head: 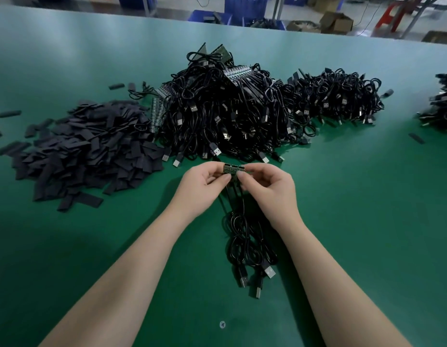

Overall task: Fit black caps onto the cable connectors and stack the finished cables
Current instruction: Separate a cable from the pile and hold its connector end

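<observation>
1. A small strip of circuit boards (234, 169), greenish with dark parts along its top edge, is held above the green table (367, 221), just in front of the big cable heap; no cap is on it.
2. The left hand (204, 186) pinches the strip's left end between thumb and curled fingers; the right hand (267, 186) pinches its right end the same way.
3. Black cables (245, 236) hang from the strip and lie coiled on the table between the forearms; their USB plugs (268, 271) rest nearest the person.
4. A large heap of black cables (225, 113) lies beyond the hands; a smaller cable pile (337, 96) sits to its right.
5. A spread of black caps (79, 151), flat and rectangular, covers the table to the left; a few lie apart from it.
</observation>
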Demonstrator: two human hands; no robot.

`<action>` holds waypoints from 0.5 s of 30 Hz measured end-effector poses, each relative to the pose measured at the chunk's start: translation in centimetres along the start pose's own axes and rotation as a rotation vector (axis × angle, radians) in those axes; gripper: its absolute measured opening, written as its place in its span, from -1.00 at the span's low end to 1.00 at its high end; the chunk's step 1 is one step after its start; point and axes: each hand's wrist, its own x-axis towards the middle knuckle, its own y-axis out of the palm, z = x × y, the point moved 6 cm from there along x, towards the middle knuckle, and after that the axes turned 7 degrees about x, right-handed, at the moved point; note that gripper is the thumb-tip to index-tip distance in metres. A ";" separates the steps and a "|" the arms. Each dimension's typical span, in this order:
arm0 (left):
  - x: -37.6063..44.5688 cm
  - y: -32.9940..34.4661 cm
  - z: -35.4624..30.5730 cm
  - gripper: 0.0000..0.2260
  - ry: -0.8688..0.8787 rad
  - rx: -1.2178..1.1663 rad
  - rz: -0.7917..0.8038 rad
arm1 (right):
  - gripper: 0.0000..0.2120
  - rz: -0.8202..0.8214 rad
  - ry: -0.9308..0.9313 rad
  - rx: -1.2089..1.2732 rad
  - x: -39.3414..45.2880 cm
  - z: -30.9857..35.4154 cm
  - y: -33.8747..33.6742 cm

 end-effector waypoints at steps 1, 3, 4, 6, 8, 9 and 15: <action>0.0 0.0 0.0 -0.74 -0.002 -0.008 0.006 | -0.84 -0.002 0.006 0.000 0.0 0.0 0.0; 0.0 -0.1 0.0 -0.73 -0.007 -0.028 0.012 | -0.85 -0.007 0.013 -0.004 0.0 -0.1 0.0; -0.1 -0.1 0.0 -0.74 -0.008 -0.029 0.013 | -0.85 -0.011 0.013 -0.004 0.0 -0.1 0.0; -0.2 0.0 -0.1 -0.82 -0.006 -0.009 -0.001 | -0.85 -0.015 0.006 -0.001 -0.1 0.1 0.0; -0.2 0.0 -0.1 -0.86 -0.016 0.005 -0.041 | -0.84 -0.008 -0.003 0.003 -0.2 0.2 0.0; -0.2 -0.1 0.0 -0.86 -0.025 0.004 -0.055 | -0.83 -0.006 -0.007 -0.001 -0.3 0.3 0.0; -0.3 -0.1 -0.4 -0.77 -0.018 0.026 -0.029 | -0.85 -0.010 -0.015 -0.012 -0.4 0.3 0.2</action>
